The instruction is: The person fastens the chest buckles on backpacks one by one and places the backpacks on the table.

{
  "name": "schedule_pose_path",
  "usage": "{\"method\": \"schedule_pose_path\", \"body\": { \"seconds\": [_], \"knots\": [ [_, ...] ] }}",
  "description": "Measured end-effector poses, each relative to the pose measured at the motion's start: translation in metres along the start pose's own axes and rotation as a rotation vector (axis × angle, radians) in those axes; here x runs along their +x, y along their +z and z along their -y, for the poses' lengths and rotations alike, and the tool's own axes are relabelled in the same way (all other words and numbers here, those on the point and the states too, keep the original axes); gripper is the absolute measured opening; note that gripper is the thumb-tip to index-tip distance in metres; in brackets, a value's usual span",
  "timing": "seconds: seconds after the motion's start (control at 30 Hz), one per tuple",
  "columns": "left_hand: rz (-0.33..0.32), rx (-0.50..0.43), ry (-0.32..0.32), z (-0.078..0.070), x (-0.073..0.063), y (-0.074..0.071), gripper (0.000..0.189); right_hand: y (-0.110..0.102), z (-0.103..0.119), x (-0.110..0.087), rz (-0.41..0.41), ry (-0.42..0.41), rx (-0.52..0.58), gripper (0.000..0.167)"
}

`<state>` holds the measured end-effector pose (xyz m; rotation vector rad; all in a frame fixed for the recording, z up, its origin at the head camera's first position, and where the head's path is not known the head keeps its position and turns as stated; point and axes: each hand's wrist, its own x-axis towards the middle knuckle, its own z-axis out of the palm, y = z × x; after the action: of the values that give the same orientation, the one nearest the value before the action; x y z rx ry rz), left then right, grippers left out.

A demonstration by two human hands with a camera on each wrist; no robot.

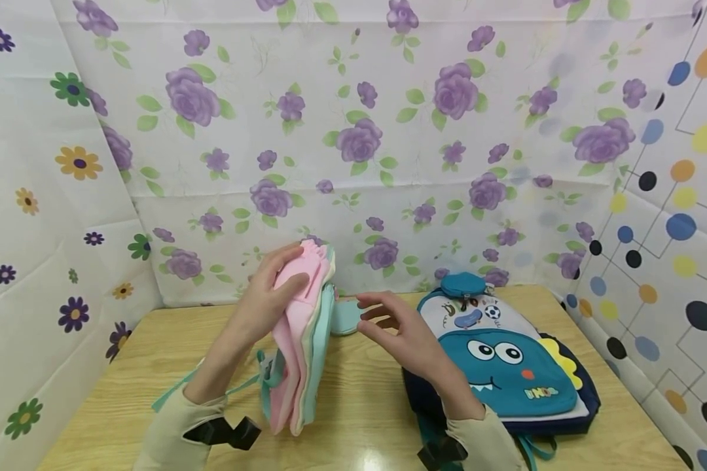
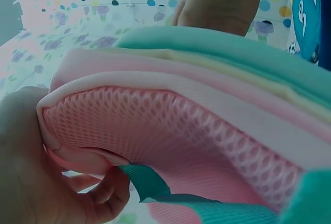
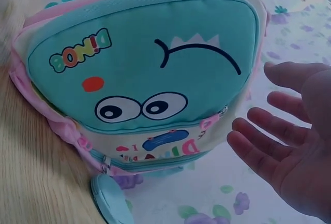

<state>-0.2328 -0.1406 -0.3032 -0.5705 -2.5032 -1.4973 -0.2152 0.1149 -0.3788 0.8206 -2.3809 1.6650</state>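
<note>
A pink and mint child's backpack (image 1: 312, 340) stands edge-on on the table, left of the middle. My left hand (image 1: 265, 294) grips its upper part, with the thumb across the pink side. In the left wrist view, fingers curl at the pink mesh back panel (image 2: 170, 131) beside a teal strap (image 2: 147, 182). The right wrist view shows the backpack's mint front (image 3: 139, 53) with a cartoon face. A round mint pouch (image 3: 111, 198) hangs from its zipper side. My right hand (image 1: 403, 333) is apart from the backpack, fingers loosely bent and holding nothing.
A navy and teal dinosaur backpack (image 1: 507, 373) lies on the right side of the wooden table (image 1: 212, 425), a round teal pouch (image 1: 463, 284) at its top. Flowered sheeting (image 1: 359, 163) rises behind, with patterned sheets on both sides.
</note>
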Motion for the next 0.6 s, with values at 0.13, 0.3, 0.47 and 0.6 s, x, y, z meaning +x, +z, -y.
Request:
{"method": "schedule_pose_path", "body": {
  "seconds": [0.13,0.3,0.47,0.6],
  "knots": [
    [-0.016,-0.039,0.018,0.000,0.000,0.009,0.054,-0.003,0.002,0.000,-0.004,-0.027,0.011,0.041],
    [-0.040,-0.088,0.047,0.001,0.001,0.021,0.052,-0.003,0.001,-0.001,-0.026,-0.058,0.014,0.039],
    [-0.050,-0.130,0.070,-0.002,0.002,0.031,0.050,-0.005,0.003,-0.001,-0.047,-0.084,0.020,0.039],
    [-0.030,-0.156,0.068,-0.006,0.002,0.041,0.049,-0.009,0.004,-0.001,-0.061,-0.098,0.023,0.042]
  ]
}}
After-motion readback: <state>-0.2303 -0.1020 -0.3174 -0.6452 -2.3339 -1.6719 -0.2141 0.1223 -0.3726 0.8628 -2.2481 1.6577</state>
